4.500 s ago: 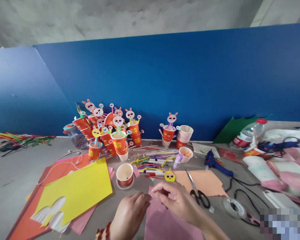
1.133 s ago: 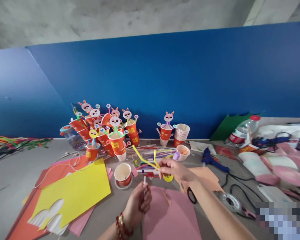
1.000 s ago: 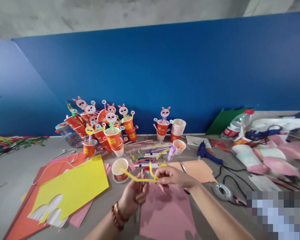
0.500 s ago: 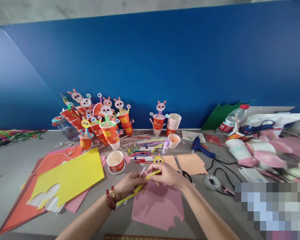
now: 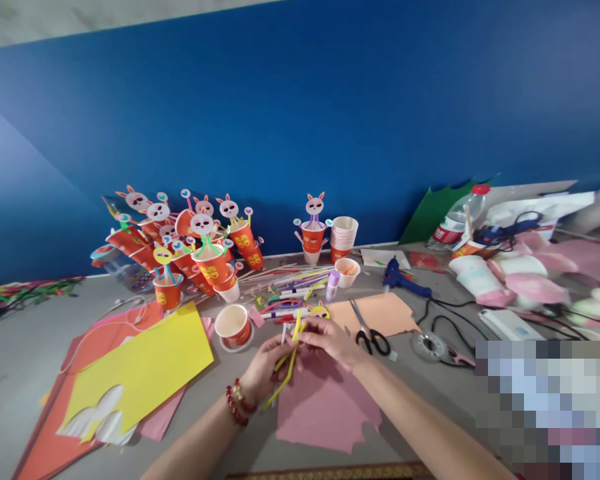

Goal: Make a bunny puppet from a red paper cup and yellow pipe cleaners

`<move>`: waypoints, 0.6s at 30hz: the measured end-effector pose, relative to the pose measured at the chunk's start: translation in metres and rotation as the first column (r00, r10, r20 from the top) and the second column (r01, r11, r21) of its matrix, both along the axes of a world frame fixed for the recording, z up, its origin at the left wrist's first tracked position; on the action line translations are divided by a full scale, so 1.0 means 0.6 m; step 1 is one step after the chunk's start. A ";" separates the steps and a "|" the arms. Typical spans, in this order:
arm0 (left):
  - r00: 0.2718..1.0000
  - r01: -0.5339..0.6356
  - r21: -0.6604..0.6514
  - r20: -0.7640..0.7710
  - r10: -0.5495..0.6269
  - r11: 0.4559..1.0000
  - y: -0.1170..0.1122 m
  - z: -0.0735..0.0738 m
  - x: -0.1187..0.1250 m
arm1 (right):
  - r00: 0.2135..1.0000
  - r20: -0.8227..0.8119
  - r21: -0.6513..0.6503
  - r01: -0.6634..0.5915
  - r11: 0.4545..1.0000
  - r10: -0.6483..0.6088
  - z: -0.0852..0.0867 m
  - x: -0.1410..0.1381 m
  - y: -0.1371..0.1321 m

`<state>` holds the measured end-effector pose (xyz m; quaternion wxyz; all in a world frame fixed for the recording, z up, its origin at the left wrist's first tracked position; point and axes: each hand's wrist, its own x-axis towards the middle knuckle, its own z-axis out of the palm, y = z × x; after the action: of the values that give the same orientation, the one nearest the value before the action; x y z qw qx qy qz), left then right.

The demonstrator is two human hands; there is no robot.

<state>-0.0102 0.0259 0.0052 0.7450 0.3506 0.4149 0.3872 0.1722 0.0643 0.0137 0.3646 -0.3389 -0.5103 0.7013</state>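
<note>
- Yellow pipe cleaner (image 5: 289, 363) sits low in the centre, slanting above the pink paper (image 5: 325, 410) and gripped by both hands.
- Left hand (image 5: 265, 363), beaded bracelet at the wrist, is curled shut around its lower stretch.
- Right hand (image 5: 333, 340) pinches the upper end, fingertips closed on it.
- Scissors (image 5: 373, 339) lie just right of that hand, on the peach paper (image 5: 385, 312).
- A red paper cup (image 5: 233, 325) stands just left of the hands, and the yellow sheet (image 5: 140, 367) lies further left.
- Glue gun (image 5: 403, 280) and tape roll (image 5: 429, 345) lie off to the right on the table (image 5: 25, 347).
- Rabbit-faced cup figures (image 5: 200, 243) crowd the blue wall behind.
</note>
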 end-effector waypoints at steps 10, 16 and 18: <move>0.997 0.075 -0.029 0.029 -0.075 0.997 -0.006 -0.001 0.000 | 0.997 0.029 -0.003 0.073 0.997 -0.073 -0.003 0.007 0.004; 0.999 0.044 -0.058 0.033 -0.042 0.997 -0.012 -0.001 0.002 | 0.999 0.027 0.009 0.045 0.999 -0.045 -0.019 0.008 0.008; 1.000 0.005 -0.056 0.031 -0.003 0.998 -0.011 -0.001 0.002 | 0.999 0.021 0.016 0.047 0.999 -0.048 -0.024 0.008 0.006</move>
<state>-0.0088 0.0191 0.0048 0.7618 0.3243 0.4133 0.3791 0.1770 0.0681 -0.0007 0.3783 -0.3555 -0.5113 0.6849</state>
